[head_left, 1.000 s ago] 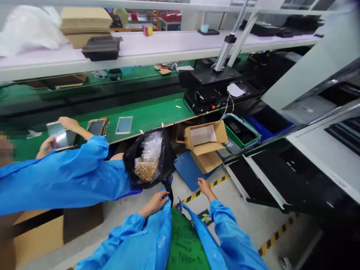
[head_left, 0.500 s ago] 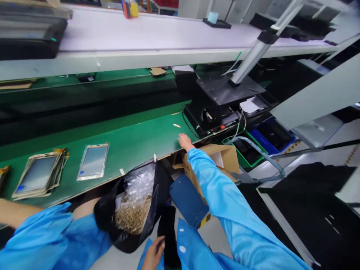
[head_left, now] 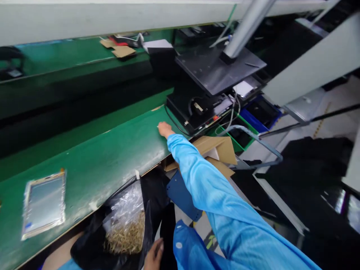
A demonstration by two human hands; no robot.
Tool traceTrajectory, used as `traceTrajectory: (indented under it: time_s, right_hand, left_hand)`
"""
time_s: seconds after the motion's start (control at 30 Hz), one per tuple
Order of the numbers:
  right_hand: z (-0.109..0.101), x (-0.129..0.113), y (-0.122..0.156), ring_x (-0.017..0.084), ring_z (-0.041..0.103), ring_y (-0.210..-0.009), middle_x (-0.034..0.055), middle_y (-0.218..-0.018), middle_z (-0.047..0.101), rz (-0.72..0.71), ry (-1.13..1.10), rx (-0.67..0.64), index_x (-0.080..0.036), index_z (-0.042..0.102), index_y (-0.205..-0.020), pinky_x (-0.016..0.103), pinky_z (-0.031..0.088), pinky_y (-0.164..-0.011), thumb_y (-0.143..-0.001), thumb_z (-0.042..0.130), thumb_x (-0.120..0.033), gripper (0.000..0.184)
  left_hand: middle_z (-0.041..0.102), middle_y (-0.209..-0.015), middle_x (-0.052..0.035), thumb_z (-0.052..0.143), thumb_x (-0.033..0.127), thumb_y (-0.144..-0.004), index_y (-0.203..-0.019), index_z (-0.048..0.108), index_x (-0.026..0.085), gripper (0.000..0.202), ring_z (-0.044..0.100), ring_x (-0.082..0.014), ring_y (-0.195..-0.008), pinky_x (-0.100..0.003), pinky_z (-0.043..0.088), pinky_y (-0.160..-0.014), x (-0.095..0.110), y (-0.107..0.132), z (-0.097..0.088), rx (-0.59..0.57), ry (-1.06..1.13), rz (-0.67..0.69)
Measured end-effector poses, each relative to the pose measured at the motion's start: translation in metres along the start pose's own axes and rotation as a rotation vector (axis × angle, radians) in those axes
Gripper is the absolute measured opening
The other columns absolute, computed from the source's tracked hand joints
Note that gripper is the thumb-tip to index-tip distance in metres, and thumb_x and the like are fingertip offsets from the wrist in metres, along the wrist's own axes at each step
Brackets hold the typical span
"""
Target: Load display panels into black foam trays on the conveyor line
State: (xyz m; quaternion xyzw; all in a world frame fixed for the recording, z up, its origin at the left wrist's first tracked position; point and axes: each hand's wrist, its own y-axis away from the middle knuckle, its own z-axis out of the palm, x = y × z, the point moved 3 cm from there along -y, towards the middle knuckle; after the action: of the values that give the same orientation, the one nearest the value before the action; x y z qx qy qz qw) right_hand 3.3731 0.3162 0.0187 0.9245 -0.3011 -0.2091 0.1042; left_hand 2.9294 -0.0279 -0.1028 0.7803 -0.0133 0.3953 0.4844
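Observation:
My right hand (head_left: 164,129) reaches far forward onto the green table (head_left: 112,157), just left of the black machine (head_left: 202,101). Its fingers are curled down and pressed together on the table top; what they pinch, if anything, is too small to name. My left hand (head_left: 154,255) shows only partly at the bottom edge. It is closed on a black sheet (head_left: 167,228) that hangs beside the black bag (head_left: 92,243) of clear wrap and tan shreds. Both arms wear blue sleeves.
A framed screen panel (head_left: 43,204) lies at the table's left. Open cardboard boxes (head_left: 219,150) and a blue plate (head_left: 180,195) sit under the table's right end. Green and blue bins (head_left: 261,112) stand past them. A green conveyor (head_left: 70,56) with cardboard scraps runs behind.
My head has moved closer and down over the table. My right hand went from the floor side up onto the table, then left along it. The co-worker's arms have left the view.

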Motion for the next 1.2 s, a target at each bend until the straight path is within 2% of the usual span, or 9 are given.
traceTrajectory:
  time_s: [0.1,0.2,0.3,0.43,0.57,0.7,0.83,1.07,1.2]
  right_hand:
    - [0.008,0.027,0.051,0.023,0.063,-0.110,0.0157,-0.123,0.066,-0.103,-0.201,0.112,-0.013,0.062,-0.116,0.037,0.050,-0.100,-0.101,0.045,-0.017,0.023]
    - [0.034,0.088,0.156,0.019,0.066,-0.098,0.0057,-0.103,0.070,-0.134,-0.622,0.274,-0.018,0.062,-0.105,0.034,0.053,-0.093,-0.095,0.054,-0.022,0.013]
    - [0.082,0.179,0.292,0.016,0.069,-0.078,0.0000,-0.090,0.070,0.114,-1.136,0.290,-0.021,0.063,-0.109,0.030,0.058,-0.076,-0.087,0.064,-0.036,0.027]
    - [0.153,0.303,0.461,0.018,0.071,-0.075,0.0017,-0.080,0.071,0.650,-1.576,0.348,-0.019,0.065,-0.092,0.033,0.059,-0.077,-0.062,0.086,-0.049,0.047]
    - [0.212,0.385,0.562,0.019,0.072,-0.078,0.0033,-0.078,0.072,0.961,-1.761,0.391,-0.019,0.064,-0.083,0.031,0.057,-0.075,-0.044,0.094,-0.045,0.055]
    - [0.264,0.414,0.602,0.014,0.063,-0.062,0.0024,-0.078,0.071,1.029,-1.737,0.219,-0.020,0.065,-0.092,0.024,0.047,-0.055,-0.053,0.087,-0.043,0.050]
    - [0.296,0.414,0.616,0.010,0.049,-0.053,-0.0036,-0.069,0.059,0.980,-1.671,0.109,-0.020,0.067,-0.103,0.022,0.038,-0.048,-0.066,0.074,-0.050,0.048]
    - [0.279,0.431,0.618,0.009,0.043,-0.051,-0.0060,-0.066,0.051,0.765,-1.456,0.050,-0.019,0.065,-0.098,0.022,0.035,-0.044,-0.069,0.070,-0.064,0.053]
    - [0.264,0.442,0.623,0.008,0.029,-0.044,-0.0121,-0.053,0.028,0.762,-1.582,-0.002,-0.018,0.064,-0.097,0.022,0.030,-0.041,-0.074,0.062,-0.068,0.055]
  left_hand:
    - [0.079,-0.111,-0.0141,0.072,0.070,-0.066,-0.103,0.076,0.019,0.063,0.072,-0.0348,-0.112,-0.045,0.053,-0.107,0.031,-0.031,0.011,-0.062,0.078,0.062]
    - [0.078,-0.110,-0.0187,0.081,0.064,-0.061,-0.109,0.072,0.015,0.070,0.072,-0.0342,-0.112,-0.047,0.051,-0.108,0.079,-0.073,0.034,-0.073,0.148,0.071]
    - [0.072,-0.123,-0.0235,0.089,0.047,-0.065,-0.119,0.066,0.012,0.068,0.070,-0.0329,-0.115,-0.047,0.054,-0.103,0.122,-0.105,0.070,-0.054,0.163,-0.035]
    - [0.067,-0.133,-0.0239,0.089,0.036,-0.073,-0.129,0.061,0.014,0.067,0.068,-0.0321,-0.119,-0.043,0.058,-0.096,0.153,-0.129,0.135,-0.028,0.141,-0.075]
    - [0.073,-0.122,-0.0175,0.082,0.038,-0.080,-0.126,0.062,0.015,0.054,0.070,-0.0299,-0.115,-0.041,0.059,-0.094,0.163,-0.159,0.203,0.083,0.105,-0.043]
    - [0.074,-0.117,-0.0178,0.075,0.022,-0.082,-0.114,0.065,0.013,0.034,0.062,-0.0327,-0.129,-0.042,0.055,-0.102,0.169,-0.187,0.234,0.348,0.090,-0.021]
    - [0.075,-0.108,-0.0165,0.068,0.010,-0.078,-0.103,0.068,0.012,0.025,0.065,-0.0332,-0.126,-0.043,0.055,-0.103,0.174,-0.170,0.232,0.448,0.143,0.003]
    - [0.077,-0.101,-0.0130,0.073,0.006,-0.076,-0.107,0.069,0.014,0.033,0.074,-0.0293,-0.107,-0.048,0.058,-0.102,0.190,-0.068,0.224,0.287,0.337,0.071]
    - [0.078,-0.105,-0.0121,0.076,0.007,-0.075,-0.109,0.070,0.015,0.036,0.074,-0.0294,-0.107,-0.050,0.056,-0.106,0.208,0.014,0.211,0.201,0.416,0.057]
